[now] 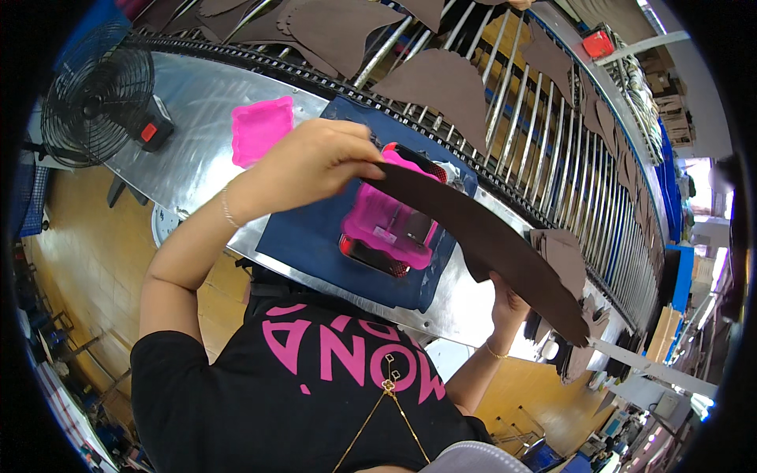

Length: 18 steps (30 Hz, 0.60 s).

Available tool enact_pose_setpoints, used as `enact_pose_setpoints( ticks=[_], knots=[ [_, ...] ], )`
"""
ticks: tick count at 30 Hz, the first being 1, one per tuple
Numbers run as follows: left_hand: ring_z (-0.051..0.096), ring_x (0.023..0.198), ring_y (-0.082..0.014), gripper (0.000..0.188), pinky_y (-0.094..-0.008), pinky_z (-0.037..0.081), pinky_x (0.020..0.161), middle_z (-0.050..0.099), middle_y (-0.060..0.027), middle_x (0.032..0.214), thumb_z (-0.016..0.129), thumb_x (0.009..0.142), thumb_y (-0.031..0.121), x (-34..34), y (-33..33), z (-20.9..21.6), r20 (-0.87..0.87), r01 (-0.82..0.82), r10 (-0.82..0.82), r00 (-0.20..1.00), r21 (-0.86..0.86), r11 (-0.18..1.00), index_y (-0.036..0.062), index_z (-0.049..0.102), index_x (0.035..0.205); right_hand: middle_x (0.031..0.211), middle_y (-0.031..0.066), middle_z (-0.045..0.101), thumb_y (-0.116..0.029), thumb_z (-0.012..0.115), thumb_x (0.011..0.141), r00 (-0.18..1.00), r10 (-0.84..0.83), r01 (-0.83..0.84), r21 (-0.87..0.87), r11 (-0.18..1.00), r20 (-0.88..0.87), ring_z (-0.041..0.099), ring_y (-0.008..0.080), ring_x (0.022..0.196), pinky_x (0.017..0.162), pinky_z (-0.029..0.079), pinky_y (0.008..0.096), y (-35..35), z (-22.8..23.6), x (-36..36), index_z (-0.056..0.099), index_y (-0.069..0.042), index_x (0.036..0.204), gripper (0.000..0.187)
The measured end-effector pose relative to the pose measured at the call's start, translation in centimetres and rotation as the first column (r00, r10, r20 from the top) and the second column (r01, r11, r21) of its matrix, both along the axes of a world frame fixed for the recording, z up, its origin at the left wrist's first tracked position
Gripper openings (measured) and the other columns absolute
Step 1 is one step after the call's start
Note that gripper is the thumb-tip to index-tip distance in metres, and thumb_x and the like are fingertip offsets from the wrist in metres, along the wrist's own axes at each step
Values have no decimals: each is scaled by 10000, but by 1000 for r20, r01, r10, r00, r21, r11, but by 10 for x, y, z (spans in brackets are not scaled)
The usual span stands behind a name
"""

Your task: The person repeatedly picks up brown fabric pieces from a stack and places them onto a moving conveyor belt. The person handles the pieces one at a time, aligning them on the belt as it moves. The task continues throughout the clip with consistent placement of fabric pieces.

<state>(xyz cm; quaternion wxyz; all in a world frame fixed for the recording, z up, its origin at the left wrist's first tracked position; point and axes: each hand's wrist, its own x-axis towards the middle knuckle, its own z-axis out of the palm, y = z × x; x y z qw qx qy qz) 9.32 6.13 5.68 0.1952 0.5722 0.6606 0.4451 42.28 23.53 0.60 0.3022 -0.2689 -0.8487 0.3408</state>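
Stretched between my hands above the table is a curved, flat dark brown piece (481, 225), seen nearly edge-on; it looks like leather or a similar sheet. My left hand (323, 158) pinches its left end between thumb and fingers. Lower on the right, my right hand (507, 301) grips its near edge, fingers partly hidden behind it. Beneath the piece, a pink wavy-edged tray (363, 206) sits over a red and black object (371, 258) on a dark blue mat (300, 229). What lies inside that tray is hard to make out.
A second pink tray (262, 130) lies on the metal table (197, 102), left of the mat. Further left stands a black fan (98, 102). Beyond the table runs a roller conveyor (544, 150) carrying several brown pieces (438, 83). More brown pieces (561, 254) are piled at the right.
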Motion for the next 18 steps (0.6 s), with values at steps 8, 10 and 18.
enact_pose_setpoints(
  ticks=[8, 10, 18],
  knots=[
    [517, 798, -217, 84, -332, 455, 622, 505, -41, 835, 724, 684, 128, 51, 58, 7, -370, 297, -254, 893, 63, 953, 93, 688, 751, 784, 39, 652, -43, 667, 830, 902, -330, 378, -140, 915, 280, 557, 107, 734, 685, 446, 237, 15, 62, 109, 660, 31, 834, 74],
    [505, 828, -231, 59, -341, 445, 684, 496, -53, 846, 713, 694, 130, 54, 85, 13, -391, 344, -253, 885, 182, 921, 90, 680, 722, 774, 30, 639, -71, 663, 841, 865, -384, 443, -133, 887, 324, 537, 102, 726, 673, 434, 237, 20, 81, 123, 657, 25, 825, 97],
    [502, 1002, -269, 168, -380, 429, 818, 528, -79, 951, 674, 738, 177, 8, 182, 102, -708, 299, 262, 656, 562, 771, 178, 710, 903, 666, 27, 598, -205, 658, 877, 839, -503, 499, -74, 864, -207, 506, 55, 588, 550, 399, 188, 78, 122, 34, 612, -9, 796, 217]
  ],
)
